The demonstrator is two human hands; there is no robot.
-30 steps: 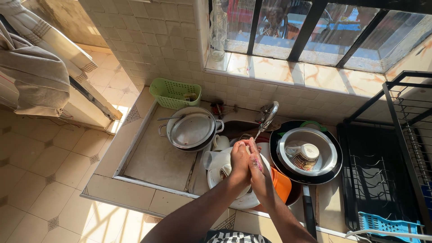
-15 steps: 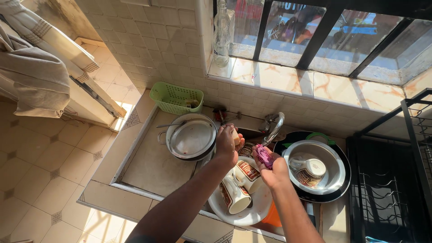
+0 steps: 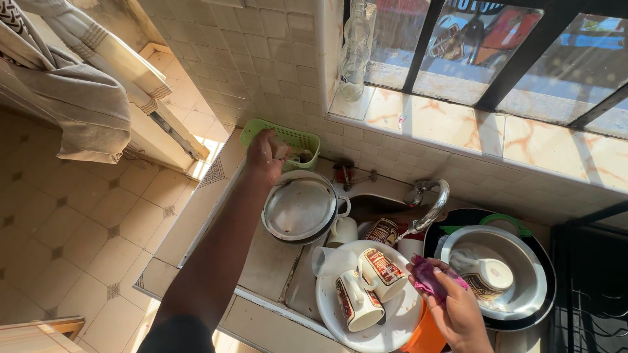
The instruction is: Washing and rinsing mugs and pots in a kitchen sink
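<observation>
Your left hand (image 3: pixel 265 153) pinches a soap bar (image 3: pixel 281 149) at the green basket (image 3: pixel 297 138), your right hand (image 3: pixel 451 307) clamps a purple cloth (image 3: pixel 428 274), and mugs (image 3: pixel 356 301) remain unwashed.

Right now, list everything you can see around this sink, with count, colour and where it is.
Basket: one, green plastic, on the counter against the tiled wall.
Lidded pot: one, silver metal, on the counter just below the basket.
Mugs: at least three, white with printed pattern, lying on the white plate.
White plate: one, in the sink under the tap.
Tap: one, chrome, over the sink.
Metal bowl: one, silver, right of the sink, a cup inside.
Glass bottle: one, clear, on the window ledge.
Cloth: one, beige, hanging upper left.
Left hand: holding a small pale block over the basket.
Right hand: gripping a purple scrubber.
</observation>
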